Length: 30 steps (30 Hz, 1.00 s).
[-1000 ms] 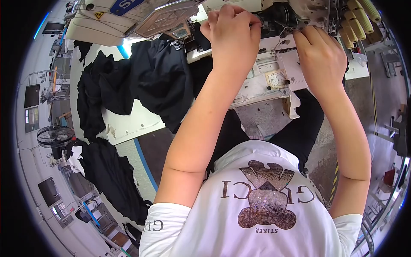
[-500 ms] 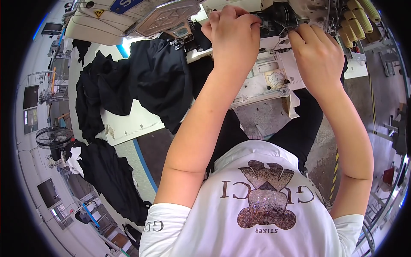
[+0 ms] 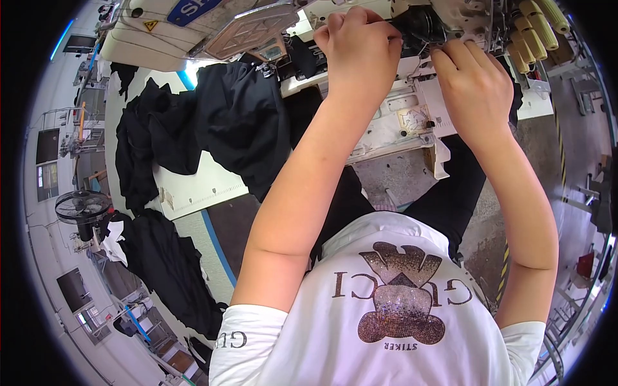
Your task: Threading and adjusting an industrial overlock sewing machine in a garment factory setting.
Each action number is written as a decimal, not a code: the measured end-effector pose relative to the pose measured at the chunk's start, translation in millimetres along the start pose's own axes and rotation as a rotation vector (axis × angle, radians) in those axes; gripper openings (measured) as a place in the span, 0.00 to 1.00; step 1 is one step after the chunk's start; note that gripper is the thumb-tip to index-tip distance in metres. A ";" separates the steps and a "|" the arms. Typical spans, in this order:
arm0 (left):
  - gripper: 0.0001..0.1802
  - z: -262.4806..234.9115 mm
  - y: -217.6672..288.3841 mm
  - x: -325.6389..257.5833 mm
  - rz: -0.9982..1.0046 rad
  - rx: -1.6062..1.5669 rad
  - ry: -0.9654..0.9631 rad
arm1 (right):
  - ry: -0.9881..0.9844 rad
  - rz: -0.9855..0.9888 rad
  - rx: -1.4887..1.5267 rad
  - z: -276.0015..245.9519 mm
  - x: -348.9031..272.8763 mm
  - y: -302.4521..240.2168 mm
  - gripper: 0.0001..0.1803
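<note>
Both my hands are raised at a white industrial sewing machine (image 3: 412, 109) at the top of the view. My left hand (image 3: 360, 45) is closed, pinching a piece of black fabric (image 3: 421, 26) at the machine's needle area. My right hand (image 3: 476, 83) rests just right of it, fingers curled onto the same black fabric at the machine bed. The fingertips of both hands are hidden from me.
A heap of black garments (image 3: 225, 122) lies on the white table (image 3: 199, 190) to the left. More black cloth (image 3: 167, 270) hangs lower left near a floor fan (image 3: 80, 207). Yellowish thread cones (image 3: 537, 26) stand at the upper right. Concrete floor with a striped line (image 3: 502, 276) lies right.
My right hand has shifted slightly left and up toward the needle area, closing in on my left hand. The left hand has barely moved.
</note>
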<state>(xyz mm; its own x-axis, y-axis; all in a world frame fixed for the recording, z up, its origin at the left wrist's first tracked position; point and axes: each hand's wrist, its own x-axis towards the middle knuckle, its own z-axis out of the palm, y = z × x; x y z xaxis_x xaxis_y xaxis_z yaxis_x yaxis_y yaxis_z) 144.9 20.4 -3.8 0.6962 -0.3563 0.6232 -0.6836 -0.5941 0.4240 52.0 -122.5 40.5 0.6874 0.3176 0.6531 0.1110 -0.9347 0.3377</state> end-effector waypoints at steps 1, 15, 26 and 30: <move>0.04 0.2 1.1 1.4 -0.008 0.023 -0.015 | 0.001 0.003 -0.001 0.7 -0.7 0.6 0.05; 0.04 -8.5 -16.0 13.6 -0.088 0.095 -0.046 | 0.033 0.151 0.108 -11.4 -30.0 16.7 0.10; 0.03 -43.1 -20.3 2.8 -0.004 0.277 -0.086 | 0.059 0.335 0.322 -38.4 -55.6 19.3 0.10; 0.02 -50.5 -20.0 -3.7 -0.019 0.339 -0.144 | 0.085 0.361 0.428 -43.0 -60.7 16.9 0.11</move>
<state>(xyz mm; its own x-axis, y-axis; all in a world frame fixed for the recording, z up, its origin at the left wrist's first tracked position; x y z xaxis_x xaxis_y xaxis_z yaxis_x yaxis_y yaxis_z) 144.9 70.1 18.6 0.7484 -0.4265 0.5079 -0.5754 -0.7983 0.1775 -18.7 -150.7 35.7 0.6778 -0.0395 0.7342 0.1722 -0.9623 -0.2106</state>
